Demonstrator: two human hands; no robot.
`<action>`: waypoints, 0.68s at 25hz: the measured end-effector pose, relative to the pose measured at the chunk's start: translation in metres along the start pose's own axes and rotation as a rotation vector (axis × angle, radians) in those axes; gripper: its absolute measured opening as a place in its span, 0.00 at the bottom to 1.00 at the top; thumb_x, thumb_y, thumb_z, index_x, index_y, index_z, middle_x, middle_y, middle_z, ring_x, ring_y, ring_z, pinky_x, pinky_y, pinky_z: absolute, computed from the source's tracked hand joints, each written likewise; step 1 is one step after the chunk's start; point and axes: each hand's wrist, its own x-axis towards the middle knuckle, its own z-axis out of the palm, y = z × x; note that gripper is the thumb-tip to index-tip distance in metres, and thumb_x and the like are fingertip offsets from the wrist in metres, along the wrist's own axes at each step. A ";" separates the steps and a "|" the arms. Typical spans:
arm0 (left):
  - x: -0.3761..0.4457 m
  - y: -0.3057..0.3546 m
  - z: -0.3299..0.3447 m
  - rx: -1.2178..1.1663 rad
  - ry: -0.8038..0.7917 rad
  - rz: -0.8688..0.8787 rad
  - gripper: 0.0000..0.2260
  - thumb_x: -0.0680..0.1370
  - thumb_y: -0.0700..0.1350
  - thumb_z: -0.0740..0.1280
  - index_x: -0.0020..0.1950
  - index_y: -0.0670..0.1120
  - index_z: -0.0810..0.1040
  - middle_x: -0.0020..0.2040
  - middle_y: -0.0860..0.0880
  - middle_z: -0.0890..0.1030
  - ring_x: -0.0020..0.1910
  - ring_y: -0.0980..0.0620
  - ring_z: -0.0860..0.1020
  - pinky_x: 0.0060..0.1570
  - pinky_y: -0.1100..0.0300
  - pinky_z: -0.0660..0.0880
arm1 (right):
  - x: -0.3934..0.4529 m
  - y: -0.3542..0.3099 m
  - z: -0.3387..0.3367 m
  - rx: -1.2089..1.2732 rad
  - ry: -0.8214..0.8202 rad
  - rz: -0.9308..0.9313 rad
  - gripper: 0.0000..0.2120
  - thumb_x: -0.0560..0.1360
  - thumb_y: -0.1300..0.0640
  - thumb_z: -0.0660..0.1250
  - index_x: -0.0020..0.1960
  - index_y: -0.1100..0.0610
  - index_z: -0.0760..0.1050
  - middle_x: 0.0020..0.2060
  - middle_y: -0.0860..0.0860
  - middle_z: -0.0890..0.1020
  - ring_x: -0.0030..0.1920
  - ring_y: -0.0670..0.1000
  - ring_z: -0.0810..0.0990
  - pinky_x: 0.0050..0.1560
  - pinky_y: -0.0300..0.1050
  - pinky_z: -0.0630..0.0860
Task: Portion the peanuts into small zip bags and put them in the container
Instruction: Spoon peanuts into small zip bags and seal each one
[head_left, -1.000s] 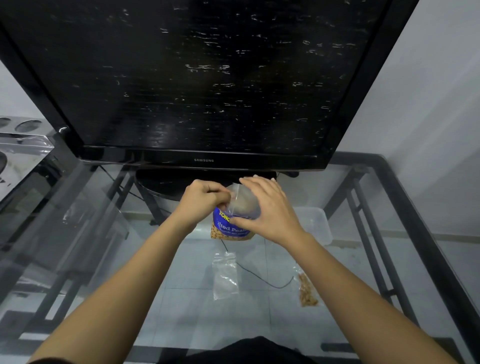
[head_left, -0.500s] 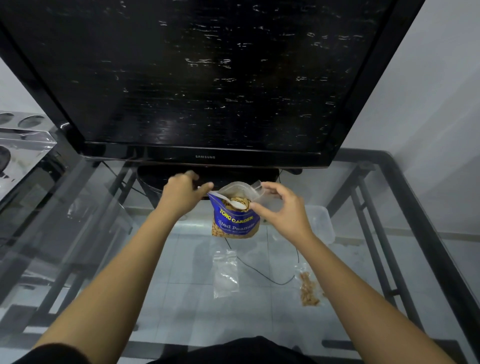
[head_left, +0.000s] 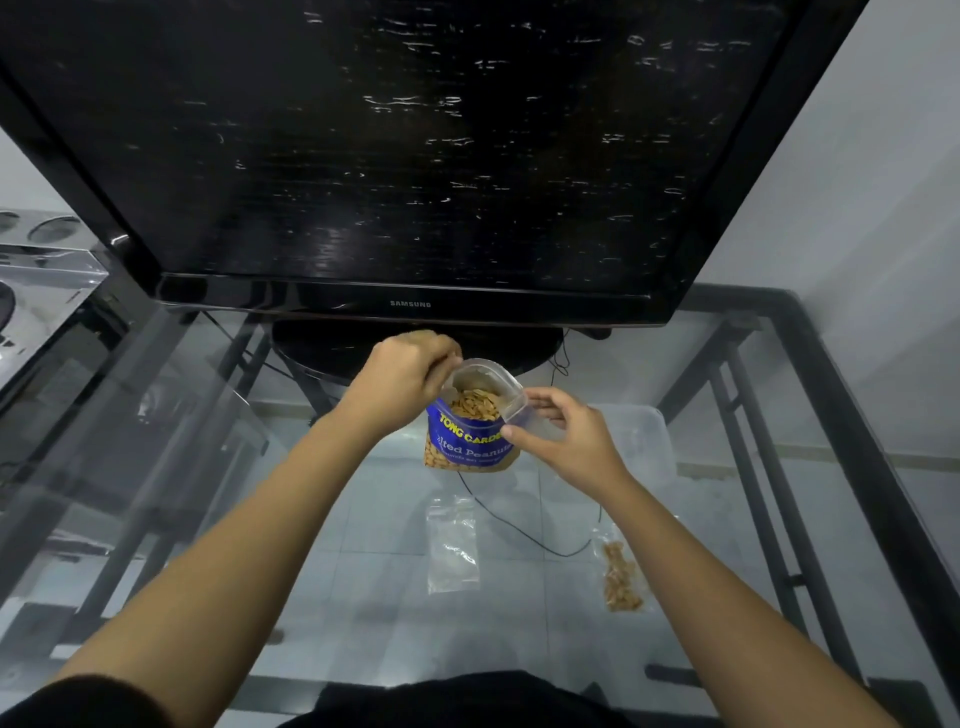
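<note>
A blue peanut bag (head_left: 467, 441) stands upright on the glass table (head_left: 260, 519), its mouth spread wide with peanuts showing inside. My left hand (head_left: 400, 379) pinches the left rim of the mouth. My right hand (head_left: 566, 441) pinches the right rim. An empty small zip bag (head_left: 452, 545) lies flat nearer to me. A small zip bag with peanuts (head_left: 621, 577) lies to its right, beside my right forearm. A clear plastic container (head_left: 644, 436) sits just right of my right hand.
A large black television (head_left: 415, 156) on a round stand (head_left: 322, 348) fills the back of the table, right behind the peanut bag. The table's black metal frame (head_left: 852, 441) runs along the right edge. A cable (head_left: 519, 530) shows beneath the glass.
My right hand has come off the top of the peanut bag and shifted right. Both hands have pulled the mouth apart, so the peanuts inside now show.
</note>
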 end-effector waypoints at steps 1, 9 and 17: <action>0.000 -0.002 0.002 0.027 -0.035 -0.018 0.08 0.78 0.42 0.63 0.49 0.40 0.80 0.41 0.44 0.81 0.39 0.49 0.78 0.39 0.63 0.69 | 0.000 0.000 0.000 0.003 -0.001 0.001 0.21 0.67 0.48 0.74 0.57 0.49 0.74 0.51 0.42 0.79 0.52 0.40 0.77 0.44 0.26 0.71; 0.007 -0.010 0.008 -0.093 0.045 -0.626 0.09 0.78 0.43 0.62 0.46 0.40 0.79 0.31 0.47 0.77 0.30 0.52 0.75 0.32 0.60 0.71 | 0.001 0.000 -0.001 0.046 -0.005 0.026 0.22 0.68 0.49 0.74 0.59 0.52 0.74 0.50 0.42 0.79 0.51 0.40 0.77 0.42 0.26 0.73; -0.008 -0.016 0.018 -0.415 0.000 -0.736 0.08 0.79 0.43 0.62 0.48 0.41 0.78 0.34 0.51 0.78 0.36 0.57 0.75 0.39 0.60 0.72 | 0.004 0.004 -0.001 0.128 -0.009 0.073 0.23 0.68 0.50 0.74 0.61 0.54 0.74 0.54 0.47 0.80 0.54 0.45 0.78 0.44 0.31 0.75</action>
